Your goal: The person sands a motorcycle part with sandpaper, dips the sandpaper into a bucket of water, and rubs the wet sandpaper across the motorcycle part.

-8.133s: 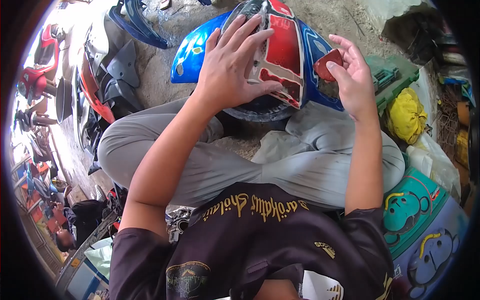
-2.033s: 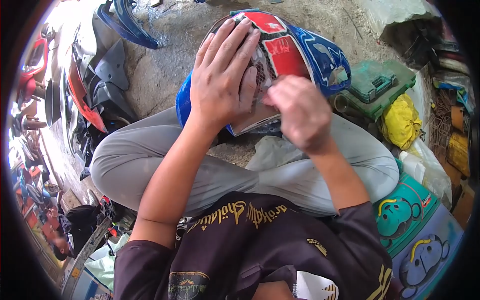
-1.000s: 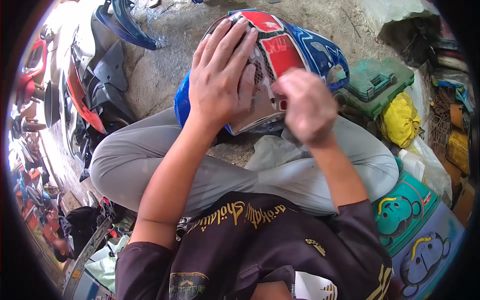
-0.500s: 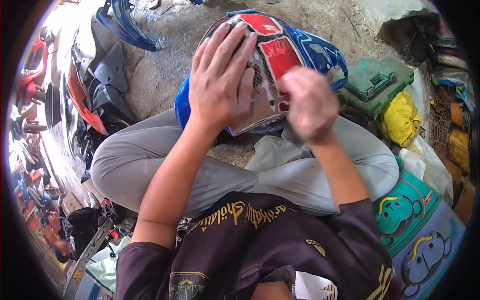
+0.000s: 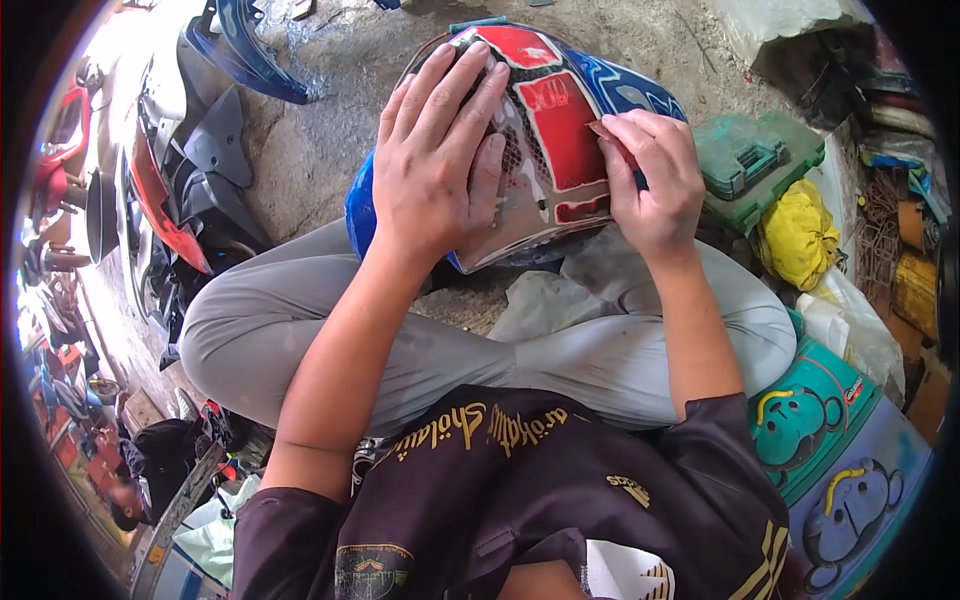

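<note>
Across my lap lies a curved motorcycle body panel (image 5: 568, 125), blue at the sides with red, white-edged patches and a dark mesh pattern along its middle; its surface looks scuffed. My left hand (image 5: 432, 155) rests flat on the panel's left part, fingers stretched forward, covering some of the pattern. Over the right edge of the large red patch, my right hand (image 5: 655, 175) pinches a small brown piece of sandpaper (image 5: 600, 130) between thumb and fingers. Most of that piece is hidden by the fingers.
Right of the panel are a green tool case (image 5: 765, 160) and a yellow bundle (image 5: 800, 235). Teal and purple bear-printed boxes (image 5: 815, 410) sit by my right knee. More motorcycle panels (image 5: 215, 150) stand on the left. A person (image 5: 125, 500) shows at the far lower left.
My right hand, blurred and lower over the red patch before, has moved right and slightly up and is now sharp, showing the brown piece. My left hand stays on the panel.
</note>
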The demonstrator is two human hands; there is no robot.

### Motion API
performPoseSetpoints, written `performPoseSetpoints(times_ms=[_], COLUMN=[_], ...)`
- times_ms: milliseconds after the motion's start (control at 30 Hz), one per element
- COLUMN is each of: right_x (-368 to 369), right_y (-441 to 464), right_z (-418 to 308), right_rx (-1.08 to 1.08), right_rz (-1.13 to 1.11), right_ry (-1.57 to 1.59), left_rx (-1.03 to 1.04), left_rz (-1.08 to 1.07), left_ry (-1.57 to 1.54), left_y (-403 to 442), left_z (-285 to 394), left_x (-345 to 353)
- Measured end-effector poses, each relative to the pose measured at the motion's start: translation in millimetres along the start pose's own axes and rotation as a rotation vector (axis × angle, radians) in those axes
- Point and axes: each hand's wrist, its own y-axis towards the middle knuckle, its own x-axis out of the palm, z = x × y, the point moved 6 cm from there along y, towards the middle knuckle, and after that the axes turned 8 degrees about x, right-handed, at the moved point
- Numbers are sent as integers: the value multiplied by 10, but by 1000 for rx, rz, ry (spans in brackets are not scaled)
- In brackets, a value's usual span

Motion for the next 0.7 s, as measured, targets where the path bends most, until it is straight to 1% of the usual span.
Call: performPoseSetpoints(times_ms=[67, 167, 267, 367, 400, 500, 533, 633, 667, 700], right_x=[-2, -52, -11, -43, -93, -112, -76, -61, -79, -89], right_y=[9, 36, -54, -131, -103, -103, -132, -145, -121, -139], right_z=[-45, -149, -173, -65, -59, 87, 163, 320, 329, 348], right_rx=[16, 37, 112, 135, 198, 563, 574, 722, 724, 807], right_rz=[-89, -127, -48, 3, -7, -96, -129, -166, -174, -191], right_ry=[-3, -32, -86, 38, 79, 313, 353, 676, 691, 744], left_rx=[-1, -16, -18, -24, -26, -29, -26, -30, -28, -25], left_rz=[3, 6, 8, 6, 4, 10, 15, 12, 9, 6], left_ry=[-3, -14, -10, -5, -6, -5, -6, -8, -3, 1], left_y=[2, 13, -6, -19, -21, 9, 20, 21, 15, 7], left_z=[-2, -24, -39, -23, -22, -38, -55, -68, -61, -50], left_x=[1, 2, 24, 20, 20, 19, 23, 32, 33, 32])
